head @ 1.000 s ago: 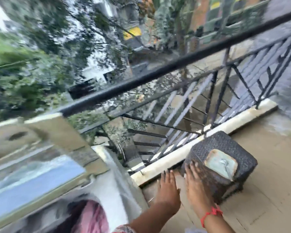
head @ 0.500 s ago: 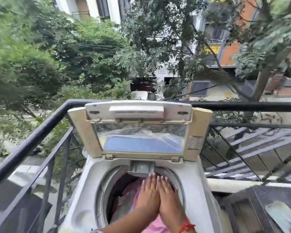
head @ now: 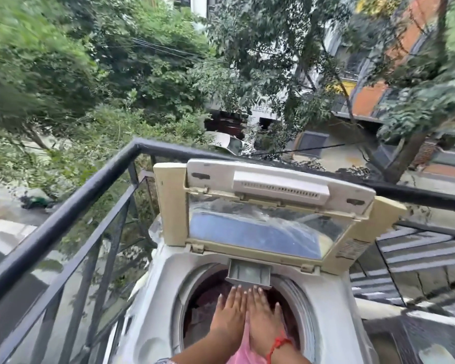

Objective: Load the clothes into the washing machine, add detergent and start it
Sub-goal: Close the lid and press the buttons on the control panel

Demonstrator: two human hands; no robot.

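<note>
Directly below both flat, empty grips, left hand [head: 230,315] and right hand [head: 264,315] side by side, pink clothes [head: 243,350] lie in the washing machine drum [head: 297,292]; fingertips point at the grey detergent tray [head: 248,273] under the raised lid [head: 268,214].

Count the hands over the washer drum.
2. The left hand and the right hand lie flat, side by side, over the clothes in the drum, fingertips near the grey tray.

Balcony floor [head: 378,315] under white top-loading washing machine [head: 153,298] beside black railing [head: 63,216].
</note>
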